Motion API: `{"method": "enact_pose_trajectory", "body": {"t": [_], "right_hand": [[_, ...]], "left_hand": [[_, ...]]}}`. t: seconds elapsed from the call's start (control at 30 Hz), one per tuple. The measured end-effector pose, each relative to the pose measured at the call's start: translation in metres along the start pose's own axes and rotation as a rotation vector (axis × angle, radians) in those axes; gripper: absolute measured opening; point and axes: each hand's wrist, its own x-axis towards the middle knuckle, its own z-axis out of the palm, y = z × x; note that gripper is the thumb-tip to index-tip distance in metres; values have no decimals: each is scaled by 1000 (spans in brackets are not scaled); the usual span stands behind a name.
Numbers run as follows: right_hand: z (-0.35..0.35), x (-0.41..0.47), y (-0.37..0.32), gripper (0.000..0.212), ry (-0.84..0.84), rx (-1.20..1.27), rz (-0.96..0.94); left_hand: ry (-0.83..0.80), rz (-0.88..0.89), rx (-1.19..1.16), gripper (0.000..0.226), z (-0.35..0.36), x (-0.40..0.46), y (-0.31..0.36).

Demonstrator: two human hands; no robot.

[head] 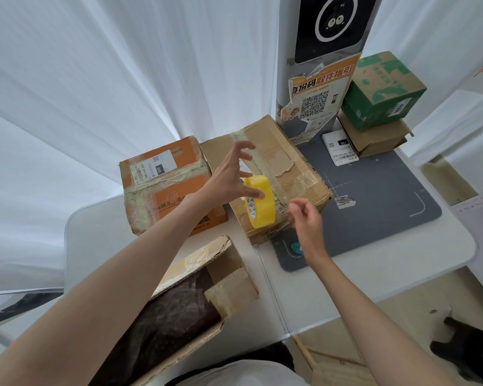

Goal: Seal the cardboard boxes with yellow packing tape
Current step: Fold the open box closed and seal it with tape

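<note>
Fingers [241, 151] of left hand [229, 176] spread over one yellow tape roll [261, 201]; right hand [304, 218] loosely curled, empty, at four o'clock; five cardboard boxes [279, 168] on bench [374, 277].

A single wide-angle view from the person's head looks forward and steeply down on a white table [360, 274], close enough that both forearms enter from the bottom corners. Straight lines bow toward the frame edges. A white curtain [95, 79] fills the upper left; floor shows at lower right.
</note>
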Motion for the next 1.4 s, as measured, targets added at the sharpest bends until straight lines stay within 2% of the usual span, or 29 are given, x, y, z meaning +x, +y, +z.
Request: {"method": "enact_pose_trajectory", "body": {"t": [0.1,0.2,0.27,0.33,0.43,0.53,0.67,0.73,0.8,0.9,0.97,1.03,1.1,1.17,1.3,1.4], "right_hand": [[16,-1,-17,39,-339,-12,51],[25,-1,-23,34,-432,50,61],[28,-1,-29,27,-410,72,10],[29,1,-37,21,-334,-28,-78],[30,10,-40,24,-212,-391,-217],[36,20,-37,27,-203,-733,-340],[45,22,-30,31,-243,-995,-320],[49,19,-31,33,-231,-1039,-300],[52,12,-42,27,-177,-900,-304],[58,-5,-74,16,-109,-293,-191],[59,-20,-98,27,-185,168,-7],[55,-35,-115,43,-297,460,80],[51,-50,-126,53,-365,578,104],[48,-66,-132,55,-410,640,104],[43,-95,-140,26,-461,637,53],[41,-113,-145,21,-451,635,63]], "left_hand": [[34,15,-5,98,2,-2,0],[61,9,-5,97,0,-5,0],[125,8,-36,93,-6,-9,3],[245,-2,-93,80,-14,-14,8],[400,-64,-124,49,-29,-24,16],[451,-86,-120,29,-39,-36,20],[492,-81,-157,15,-42,-53,33],[495,-80,-191,13,-43,-61,39],[504,-69,-228,15,-44,-69,44],[526,-45,-305,16,-45,-82,53],[538,-29,-348,16,-45,-91,60],[554,-8,-377,18,-45,-101,66],[574,9,-391,20,-43,-112,72],[591,18,-389,20,-41,-123,78],[605,34,-379,17,-34,-147,88],[614,70,-340,16,-28,-166,92]]}}
